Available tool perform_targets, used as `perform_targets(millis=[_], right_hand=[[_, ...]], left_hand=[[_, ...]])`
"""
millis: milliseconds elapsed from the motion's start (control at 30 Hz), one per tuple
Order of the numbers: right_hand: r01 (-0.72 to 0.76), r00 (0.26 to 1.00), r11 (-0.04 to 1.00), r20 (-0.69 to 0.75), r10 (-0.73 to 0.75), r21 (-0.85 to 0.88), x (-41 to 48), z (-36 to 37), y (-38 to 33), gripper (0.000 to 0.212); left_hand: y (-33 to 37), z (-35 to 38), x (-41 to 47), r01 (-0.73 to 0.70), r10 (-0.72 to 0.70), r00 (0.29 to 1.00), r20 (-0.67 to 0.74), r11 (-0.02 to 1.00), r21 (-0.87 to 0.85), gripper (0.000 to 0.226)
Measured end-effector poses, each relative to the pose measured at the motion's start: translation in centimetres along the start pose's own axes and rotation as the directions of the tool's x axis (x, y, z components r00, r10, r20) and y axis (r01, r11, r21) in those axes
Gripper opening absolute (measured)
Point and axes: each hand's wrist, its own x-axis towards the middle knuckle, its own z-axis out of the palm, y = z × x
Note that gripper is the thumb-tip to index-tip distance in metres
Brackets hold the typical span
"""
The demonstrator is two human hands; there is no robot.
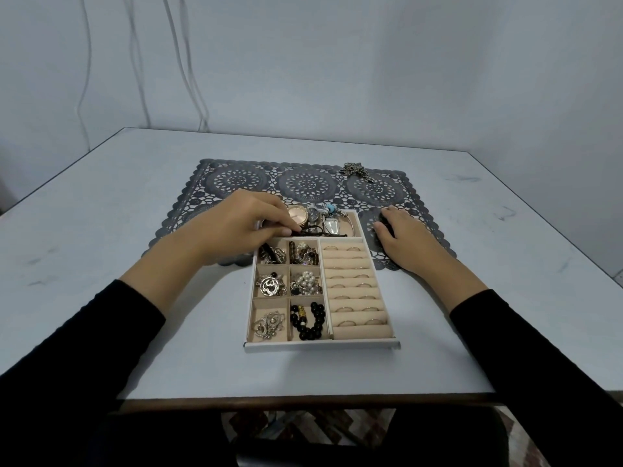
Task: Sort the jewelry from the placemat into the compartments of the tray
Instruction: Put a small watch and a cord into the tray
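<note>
Left hand (242, 224) pinching cord (323, 233), lacy placemat (303, 183), beige tray (320, 347)

Viewpoint: the single head-worn camera sat above the near edge of the pale grey-white table (118, 203).
Facing: it looked forward and down, toward the plain grey wall (337, 62).
Nearness: it was close, with the white, beige-lined compartment tray (320, 347) at centre frame.
</note>
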Motion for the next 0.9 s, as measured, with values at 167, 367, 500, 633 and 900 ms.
perform_targets(millis=[167,367,500,633,900], right_hand=[[-0.004,1.000,1.000,0.002,0.004,0.001,-0.1,-0.1,-0.1,0.035],[0.001,1.000,1.000,-0.002,-0.001,0.004,0.0,0.0,0.1,0.033],[0.005,1.000,1.000,-0.001,-0.005,0.031,-0.1,-0.3,-0.1,0.036],[-0.026,0.998,0.998,-0.060,0.030,0.066,1.0,-0.6,0.3,0.038],[-0.010,0.992,0.996,-0.123,0.021,0.088,5.9,-0.5,1.0,0.047]], left_hand=[[0.0,0.1,-0.1,-0.003,0.003,1.000,0.008,1.000,0.006,0.021],[0.1,0.1,0.0,0.009,-0.009,1.000,-0.020,1.000,0.007,0.022],[-0.3,0.0,0.3,0.064,-0.079,0.986,-0.147,0.993,-0.103,0.021],[-1.3,-0.1,1.4,0.147,-0.174,0.958,-0.229,0.981,-0.128,0.020],[-6.8,0.5,4.5,0.308,-0.311,0.936,-0.163,0.950,-0.040,0.029]])
